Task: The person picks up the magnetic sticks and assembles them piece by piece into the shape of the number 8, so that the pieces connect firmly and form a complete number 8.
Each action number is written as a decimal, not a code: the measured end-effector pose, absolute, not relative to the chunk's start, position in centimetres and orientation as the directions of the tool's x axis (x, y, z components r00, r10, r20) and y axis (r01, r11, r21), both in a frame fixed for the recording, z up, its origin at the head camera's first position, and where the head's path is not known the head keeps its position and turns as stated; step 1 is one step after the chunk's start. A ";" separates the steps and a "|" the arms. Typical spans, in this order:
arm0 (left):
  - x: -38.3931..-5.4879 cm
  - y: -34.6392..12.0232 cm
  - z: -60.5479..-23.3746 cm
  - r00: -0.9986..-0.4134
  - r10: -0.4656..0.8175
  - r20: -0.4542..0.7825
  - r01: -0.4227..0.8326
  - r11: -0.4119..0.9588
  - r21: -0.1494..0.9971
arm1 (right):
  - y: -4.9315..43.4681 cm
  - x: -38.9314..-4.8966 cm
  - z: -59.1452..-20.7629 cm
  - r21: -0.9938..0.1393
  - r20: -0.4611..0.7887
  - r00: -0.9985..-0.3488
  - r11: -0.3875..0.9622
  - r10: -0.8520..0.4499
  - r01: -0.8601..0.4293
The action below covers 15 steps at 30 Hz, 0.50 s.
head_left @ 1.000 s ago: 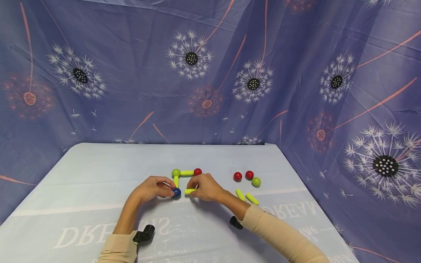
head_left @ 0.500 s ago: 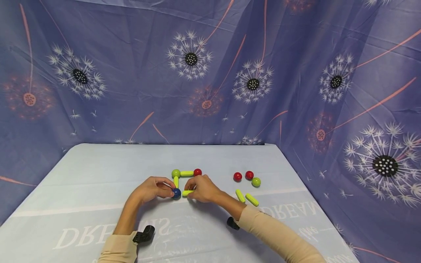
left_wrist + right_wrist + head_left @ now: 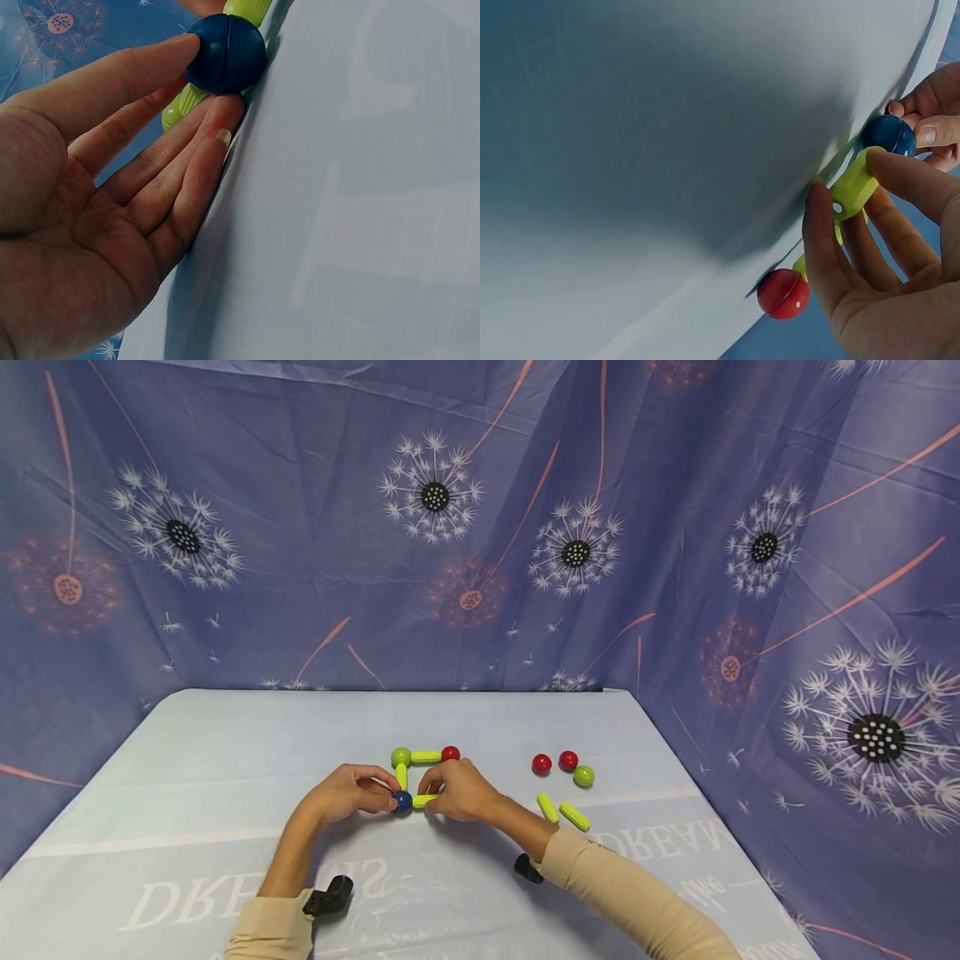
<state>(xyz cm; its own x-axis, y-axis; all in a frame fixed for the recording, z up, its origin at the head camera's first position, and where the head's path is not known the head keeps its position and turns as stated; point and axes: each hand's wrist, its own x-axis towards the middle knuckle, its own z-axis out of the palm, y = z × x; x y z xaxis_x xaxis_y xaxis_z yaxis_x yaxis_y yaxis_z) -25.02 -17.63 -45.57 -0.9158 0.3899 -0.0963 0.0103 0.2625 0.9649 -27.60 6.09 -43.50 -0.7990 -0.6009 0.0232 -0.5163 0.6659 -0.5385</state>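
Note:
My left hand pinches a dark blue ball between thumb and fingers on the table. In my right hand is a yellow-green ribbed rod, pinched by thumb and fingers, its far end meeting the blue ball's right side. A second yellow-green rod runs from the blue ball back to a green ball. From that green ball a third rod reaches right to a red ball, just behind my right hand.
Two red balls and another green ball lie to the right on the pale table cloth. Two loose yellow-green rods lie in front of them. A purple dandelion-print curtain hangs behind and beside the table.
My right hand has moved slightly left, carrying its rod across the small gap to the blue ball. The left hand has stayed in place on the ball.

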 end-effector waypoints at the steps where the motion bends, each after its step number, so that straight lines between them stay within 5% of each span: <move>1: -25.0 -17.6 -45.6 -0.916 0.389 -0.096 0.011 0.263 0.965 | 6.1 -27.6 -43.5 -0.537 0.023 -0.799 0.667 -0.601 -0.517; 15: -25.0 -17.7 -45.6 -0.916 0.390 -0.099 0.002 0.249 0.968 | 6.7 -27.6 -43.3 -0.545 0.012 -0.816 0.680 -0.579 -0.490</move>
<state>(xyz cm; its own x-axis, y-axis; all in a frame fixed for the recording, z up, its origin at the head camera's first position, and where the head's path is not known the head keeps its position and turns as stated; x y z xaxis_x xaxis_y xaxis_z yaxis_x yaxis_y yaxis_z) -25.00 -17.68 -45.61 -0.9155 0.3900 -0.0989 0.0017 0.2494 0.9684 -27.58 6.68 -43.29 -0.8156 -0.5785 0.0118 -0.4904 0.6803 -0.5448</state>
